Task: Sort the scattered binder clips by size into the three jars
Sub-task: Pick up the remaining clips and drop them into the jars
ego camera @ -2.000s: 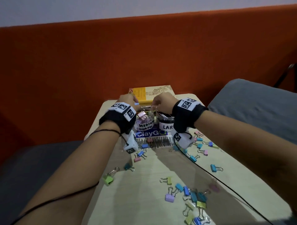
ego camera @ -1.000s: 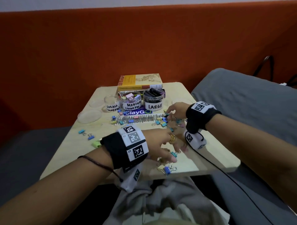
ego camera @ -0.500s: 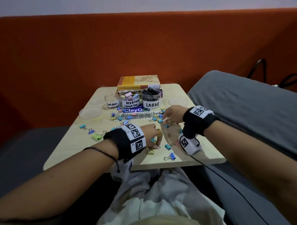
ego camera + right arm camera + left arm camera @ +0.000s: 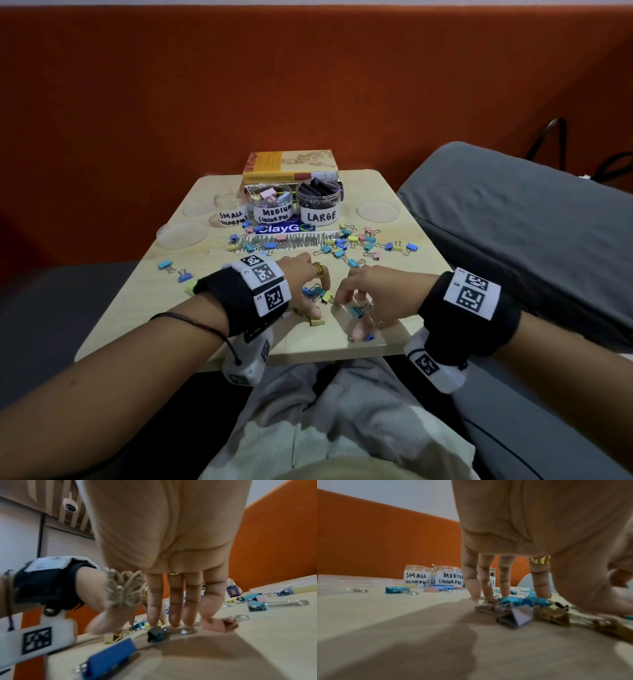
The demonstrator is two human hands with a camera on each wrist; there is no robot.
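Observation:
Three clear jars stand at the back of the table: SMALL [image 4: 233, 213], MEDIUM [image 4: 273, 207] with coloured clips in it, and LARGE [image 4: 319, 202] with black clips. Several coloured binder clips [image 4: 359, 241] lie scattered in front of them. Near the front edge my left hand [image 4: 317, 298] stands on straight fingers [image 4: 504, 580] whose tips touch a small heap of clips [image 4: 520, 613]. Close beside it my right hand [image 4: 356, 315] also points its fingers [image 4: 174, 607] down onto the table, around a teal clip [image 4: 356, 311]. A blue clip [image 4: 111, 655] lies under the right palm. Neither hand visibly grips a clip.
A stack of books [image 4: 291, 164] stands behind the jars. Clear jar lids lie at the left [image 4: 183, 233] and right [image 4: 378, 210]. The table's front edge [image 4: 308, 356] is just under my wrists. A grey cushion [image 4: 513, 222] is on the right.
My right hand has drawn back from the clips in the middle of the table to the front edge, beside the left hand. The left hand has stayed near the front heap.

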